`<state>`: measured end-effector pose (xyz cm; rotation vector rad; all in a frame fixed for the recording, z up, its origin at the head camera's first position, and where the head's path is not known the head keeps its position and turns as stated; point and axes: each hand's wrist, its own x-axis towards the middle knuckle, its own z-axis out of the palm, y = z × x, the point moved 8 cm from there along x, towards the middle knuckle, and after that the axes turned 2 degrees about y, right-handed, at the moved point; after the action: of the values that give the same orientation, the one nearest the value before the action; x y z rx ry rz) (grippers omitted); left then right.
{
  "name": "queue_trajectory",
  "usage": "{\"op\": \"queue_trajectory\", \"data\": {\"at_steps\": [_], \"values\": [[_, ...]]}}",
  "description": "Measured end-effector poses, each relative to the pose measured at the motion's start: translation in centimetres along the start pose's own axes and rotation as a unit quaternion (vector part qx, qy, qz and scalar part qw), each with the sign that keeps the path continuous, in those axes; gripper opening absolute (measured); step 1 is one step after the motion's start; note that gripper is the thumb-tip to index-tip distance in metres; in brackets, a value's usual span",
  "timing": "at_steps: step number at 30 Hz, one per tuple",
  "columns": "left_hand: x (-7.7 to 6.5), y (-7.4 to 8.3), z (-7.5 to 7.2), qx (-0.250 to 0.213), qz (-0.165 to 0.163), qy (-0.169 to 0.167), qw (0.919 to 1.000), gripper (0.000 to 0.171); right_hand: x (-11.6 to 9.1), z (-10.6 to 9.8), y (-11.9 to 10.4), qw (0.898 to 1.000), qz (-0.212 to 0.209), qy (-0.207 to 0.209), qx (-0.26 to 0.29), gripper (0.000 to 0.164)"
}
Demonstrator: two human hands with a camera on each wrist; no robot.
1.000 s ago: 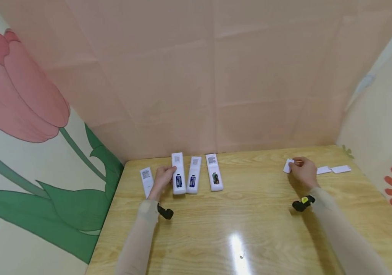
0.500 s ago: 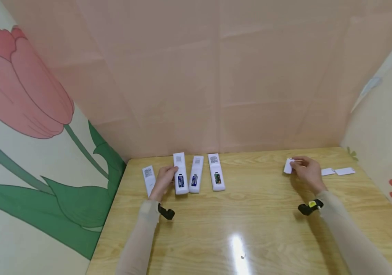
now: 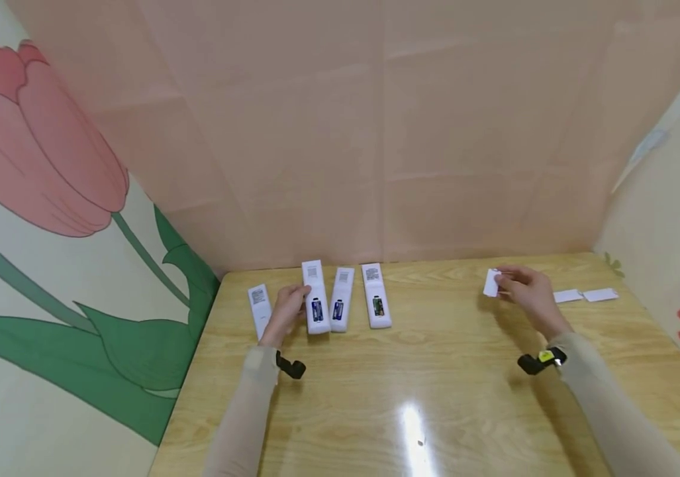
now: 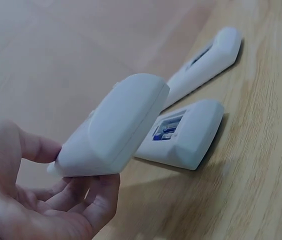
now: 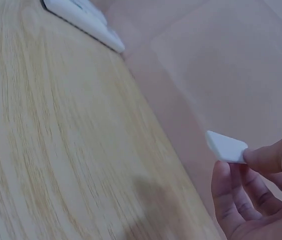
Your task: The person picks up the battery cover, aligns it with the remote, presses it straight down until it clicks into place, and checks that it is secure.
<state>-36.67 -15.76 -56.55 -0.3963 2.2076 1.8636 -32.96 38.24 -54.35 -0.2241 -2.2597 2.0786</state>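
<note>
My left hand [image 3: 289,309] grips a white remote control [image 3: 314,281] by its side, thumb on one face and fingers beneath, lifted off the wood in the left wrist view. Its back faces up in the head view, with blue batteries [image 3: 317,310] in the uncovered compartment. Over at the right, my right hand [image 3: 530,295] pinches a small white battery cover [image 5: 228,147] between thumb and fingers, above the table. Just right of the held remote lies a second remote [image 3: 342,291], its compartment also uncovered with blue batteries inside.
Another uncovered remote [image 3: 375,285] with a green battery lies further right. A remote [image 3: 259,306] lies left of my left hand, partly hidden by it. Two white covers [image 3: 567,295] [image 3: 600,295] lie right of my right hand. A draped cloth [image 3: 340,132] stands behind the table [image 3: 465,397].
My right hand has lifted the battery cover slightly and turned it, its flat face now showing more. The left hand still holds the remote, with only a slight shift closer to its neighbour.
</note>
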Motion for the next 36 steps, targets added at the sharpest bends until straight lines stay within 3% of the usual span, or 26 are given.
{"op": "queue_trajectory", "data": {"at_steps": [8, 16, 24, 36], "values": [[-0.3, 0.2, 0.4, -0.023, 0.007, -0.004, 0.9997, 0.035, -1.2, 1.4, -0.8, 1.000, 0.009, -0.007, 0.001, 0.049], [-0.4, 0.4, 0.9, -0.073, 0.027, -0.011, 0.9969, 0.030, -1.8, 3.1, -1.5, 1.000, -0.013, -0.011, 0.022, 0.042], [-0.6, 0.4, 1.2, -0.076, 0.015, -0.007, 0.9970, 0.048, -2.1, 4.7, -2.7, 0.999, -0.025, -0.026, 0.035, 0.039], [-2.1, 1.9, 2.2, -0.078, 0.007, -0.028, 0.9965, 0.050, -3.1, 6.9, -4.1, 0.998, -0.029, -0.042, -0.042, 0.044]]}}
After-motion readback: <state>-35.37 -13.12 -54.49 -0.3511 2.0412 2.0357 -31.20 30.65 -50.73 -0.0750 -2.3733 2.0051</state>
